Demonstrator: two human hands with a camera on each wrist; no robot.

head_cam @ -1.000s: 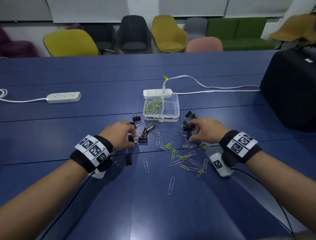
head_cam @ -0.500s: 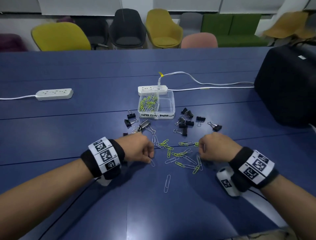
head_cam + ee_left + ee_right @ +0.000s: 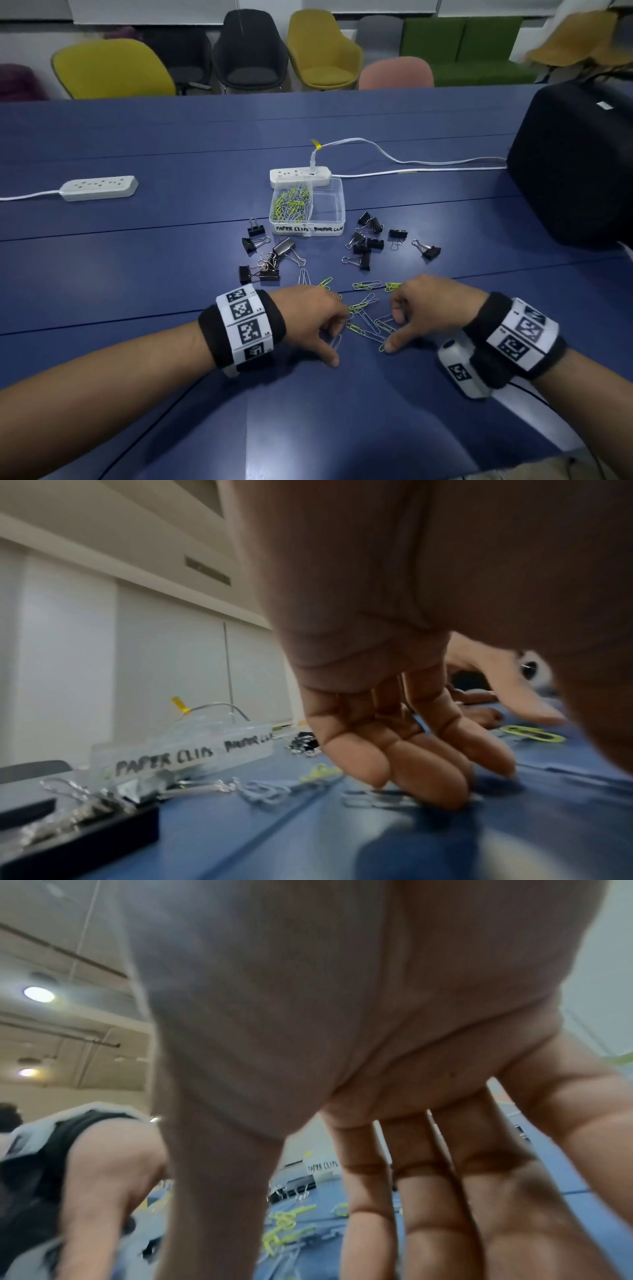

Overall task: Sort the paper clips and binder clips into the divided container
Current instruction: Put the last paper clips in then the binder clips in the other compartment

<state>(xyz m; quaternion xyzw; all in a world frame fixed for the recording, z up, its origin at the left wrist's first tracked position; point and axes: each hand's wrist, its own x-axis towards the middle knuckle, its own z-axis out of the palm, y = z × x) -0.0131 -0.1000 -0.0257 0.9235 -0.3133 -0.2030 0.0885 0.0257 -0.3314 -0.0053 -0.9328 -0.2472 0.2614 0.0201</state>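
My left hand (image 3: 310, 317) is down on the blue table (image 3: 171, 260), fingers bent with their tips on a silver paper clip (image 3: 336, 342); whether they have pinched it I cannot tell. My right hand (image 3: 430, 310) is spread over the loose paper clips (image 3: 364, 320), fingers fairly straight, thumb tip on the table, holding nothing I can see. The clear container (image 3: 337, 205) sits beyond the pile, paper clips in its left half; black binder clips (image 3: 364, 245) lie just beside it on both sides.
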